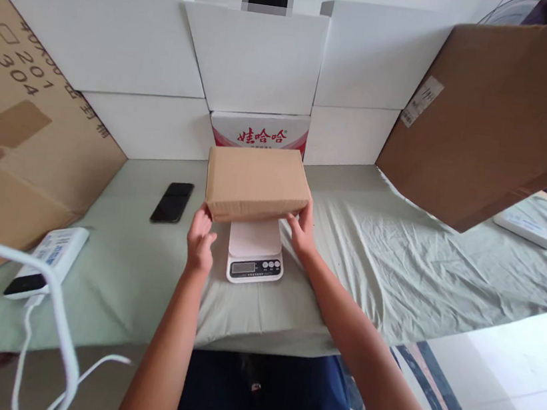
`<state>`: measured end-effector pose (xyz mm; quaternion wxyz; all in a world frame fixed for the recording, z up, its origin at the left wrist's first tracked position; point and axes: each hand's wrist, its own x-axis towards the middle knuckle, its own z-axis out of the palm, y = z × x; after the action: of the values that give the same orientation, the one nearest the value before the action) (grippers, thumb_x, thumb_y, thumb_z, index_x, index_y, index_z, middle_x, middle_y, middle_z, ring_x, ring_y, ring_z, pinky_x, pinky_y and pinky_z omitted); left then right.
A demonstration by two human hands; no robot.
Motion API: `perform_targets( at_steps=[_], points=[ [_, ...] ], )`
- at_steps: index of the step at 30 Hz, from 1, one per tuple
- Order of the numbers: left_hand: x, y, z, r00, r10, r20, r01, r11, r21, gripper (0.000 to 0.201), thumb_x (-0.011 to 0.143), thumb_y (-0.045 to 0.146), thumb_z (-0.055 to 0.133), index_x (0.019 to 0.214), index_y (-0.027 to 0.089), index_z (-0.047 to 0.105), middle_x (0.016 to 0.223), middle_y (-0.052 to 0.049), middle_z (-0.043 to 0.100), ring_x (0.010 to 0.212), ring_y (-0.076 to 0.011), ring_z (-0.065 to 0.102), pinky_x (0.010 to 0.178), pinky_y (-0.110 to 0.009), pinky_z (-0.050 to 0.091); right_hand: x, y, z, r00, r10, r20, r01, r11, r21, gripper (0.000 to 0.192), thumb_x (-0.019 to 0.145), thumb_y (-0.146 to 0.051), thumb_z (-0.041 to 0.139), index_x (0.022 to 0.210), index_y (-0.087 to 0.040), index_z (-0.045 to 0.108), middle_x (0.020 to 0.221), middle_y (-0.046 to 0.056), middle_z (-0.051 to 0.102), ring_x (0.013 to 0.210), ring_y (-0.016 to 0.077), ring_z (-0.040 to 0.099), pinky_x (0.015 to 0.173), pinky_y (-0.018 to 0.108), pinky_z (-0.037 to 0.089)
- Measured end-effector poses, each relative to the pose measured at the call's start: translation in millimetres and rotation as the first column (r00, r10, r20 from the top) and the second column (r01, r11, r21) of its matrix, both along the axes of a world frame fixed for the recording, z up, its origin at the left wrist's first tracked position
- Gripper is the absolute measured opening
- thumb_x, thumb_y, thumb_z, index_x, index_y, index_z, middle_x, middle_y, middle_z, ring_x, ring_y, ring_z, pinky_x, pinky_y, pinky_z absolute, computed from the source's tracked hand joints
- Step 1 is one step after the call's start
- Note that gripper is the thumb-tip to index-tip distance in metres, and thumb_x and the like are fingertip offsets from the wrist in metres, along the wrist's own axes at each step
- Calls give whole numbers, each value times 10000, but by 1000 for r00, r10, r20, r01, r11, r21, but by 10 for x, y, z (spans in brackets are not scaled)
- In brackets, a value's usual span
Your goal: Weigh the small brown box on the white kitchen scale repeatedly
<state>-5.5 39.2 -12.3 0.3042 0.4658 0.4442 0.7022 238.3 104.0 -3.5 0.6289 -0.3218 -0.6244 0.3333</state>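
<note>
A closed brown cardboard box [256, 182] sat over the white digital kitchen scale [256, 250], covering the back of its platform while the display and buttons stayed visible in front. The left hand [200, 242] was at the box's near left corner, fingers curled loosely together with the tips touching the lower edge. The right hand [303, 232] pressed against the near right corner, fingers spread along the side. The scale rested on a pale green sheet [397, 262] that covered the table. A black phone [171, 202] lay to the left of the scale, well apart. Nearer the left edge lay a white power bank [49, 261] with a white cable [60, 331]. White cartons [253, 54] stood behind the box.
</note>
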Motion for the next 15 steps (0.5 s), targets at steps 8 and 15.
perform_targets(
  at_steps=[8, 15],
  points=[
    [88, -879, -372, 1000, -22, 16, 24, 989, -148, 822, 710, 230, 583, 1529, 289, 559, 1531, -101, 616, 1528, -363, 462, 1303, -555, 314, 253, -763, -197, 994, -51, 100, 57, 997, -55, 741, 951, -643, 581, 1611, -385, 363, 1669, 57, 435, 1573, 342, 377, 1337, 583, 280],
    [95, -774, -347, 999, -45, -4, 44, 980, -192, 857, 734, 236, 587, 1582, 307, 489, 1611, -73, 542, 1568, -335, 398, 1302, -523, 324, 239, -735, -177, 988, -54, 146, 62, 997, -51, 759, 950, -645, 578, 1610, -349, 348, 1682, 88, 395, 1588, 341, 344, 1339, 586, 262]
  ],
)
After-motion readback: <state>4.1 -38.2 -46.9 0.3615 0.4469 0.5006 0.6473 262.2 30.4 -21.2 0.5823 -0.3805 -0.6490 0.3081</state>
